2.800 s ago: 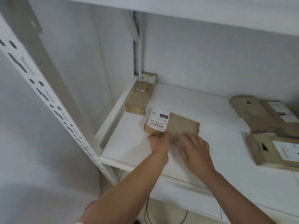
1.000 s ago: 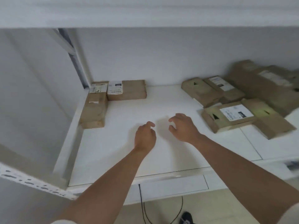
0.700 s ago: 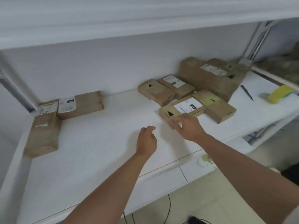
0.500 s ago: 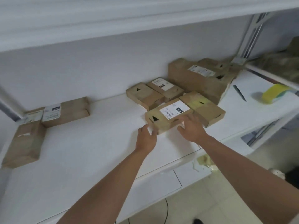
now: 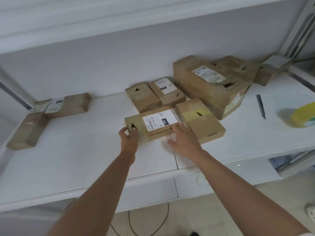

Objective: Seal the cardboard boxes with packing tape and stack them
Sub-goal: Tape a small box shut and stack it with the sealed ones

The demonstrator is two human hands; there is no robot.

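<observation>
A flat cardboard box with a white shipping label [image 5: 154, 124] lies on the white shelf [image 5: 76, 160], mid-shelf. My left hand [image 5: 128, 138] grips its left end, thumb on the side and fingers over the top. My right hand [image 5: 185, 139] lies against its right end with fingers fairly straight and the thumb spread off the front. A plain box with a yellowish tape strip [image 5: 199, 121] touches it on the right. A yellow tape roll [image 5: 305, 116] sits at the far right.
Two small boxes [image 5: 142, 97] [image 5: 167, 91] and a big crumpled box [image 5: 209, 86] stand behind. Two boxes [image 5: 68, 104] [image 5: 27, 130] lie in an L at the far left. A dark pen-like tool [image 5: 260, 106] lies near the tape. An upper shelf hangs overhead.
I set a box at the back left, then turned right. Both hands moved from bare shelf onto the labelled box, now slid a little away from its neighbour.
</observation>
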